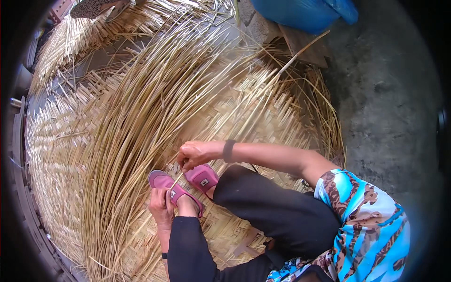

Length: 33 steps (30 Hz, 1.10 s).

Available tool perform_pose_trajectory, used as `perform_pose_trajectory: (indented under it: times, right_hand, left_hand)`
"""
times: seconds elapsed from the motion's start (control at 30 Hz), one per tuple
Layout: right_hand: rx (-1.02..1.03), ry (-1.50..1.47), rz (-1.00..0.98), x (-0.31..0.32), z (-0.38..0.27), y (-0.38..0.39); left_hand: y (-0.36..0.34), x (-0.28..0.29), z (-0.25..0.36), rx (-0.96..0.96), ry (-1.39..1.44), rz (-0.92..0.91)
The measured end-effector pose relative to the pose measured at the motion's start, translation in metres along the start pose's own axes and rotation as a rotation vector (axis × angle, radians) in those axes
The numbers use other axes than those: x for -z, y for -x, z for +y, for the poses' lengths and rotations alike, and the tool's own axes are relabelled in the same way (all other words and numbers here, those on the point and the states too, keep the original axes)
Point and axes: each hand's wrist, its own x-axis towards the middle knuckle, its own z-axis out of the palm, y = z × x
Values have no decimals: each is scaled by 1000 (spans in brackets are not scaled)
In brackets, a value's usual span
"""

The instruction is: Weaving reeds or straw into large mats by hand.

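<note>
A thin straw-coloured stalk (176, 180) runs between my two hands, just over my pink shoes. My right hand (193, 155) is closed on its upper end, fingers curled down and a dark band round the wrist. Lower and to the left, my left hand (161, 207) pinches the other end beside the left shoe (162, 181). The right shoe (202, 177) is partly covered by my right hand. Just left of both hands lies a long, loose bundle of dry stalks (136, 122), fanning out toward the far side.
A woven mat (221, 237) spreads under me and the bundle. More stalks (324, 113) lie at its right edge. A blue plastic bag (305, 14) and a stone block (256, 28) stand at the far side. Grey concrete floor (380, 94) is to the right.
</note>
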Motion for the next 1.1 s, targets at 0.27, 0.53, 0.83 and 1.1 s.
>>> perform_pose_trajectory:
  times: [0.27, 0.53, 0.83, 1.1]
  right_hand:
    - [321, 631, 520, -17, -4, 12]
    - [-317, 326, 701, -26, 58, 236]
    - [-1117, 343, 652, -142, 69, 483]
    - [-1154, 727, 644, -196, 145, 450]
  left_hand:
    - [8, -10, -13, 235, 302, -190]
    - [9, 10, -17, 295, 203, -69]
    - [12, 30, -13, 449, 567, -123]
    - [4, 18, 19, 318, 536, -231]
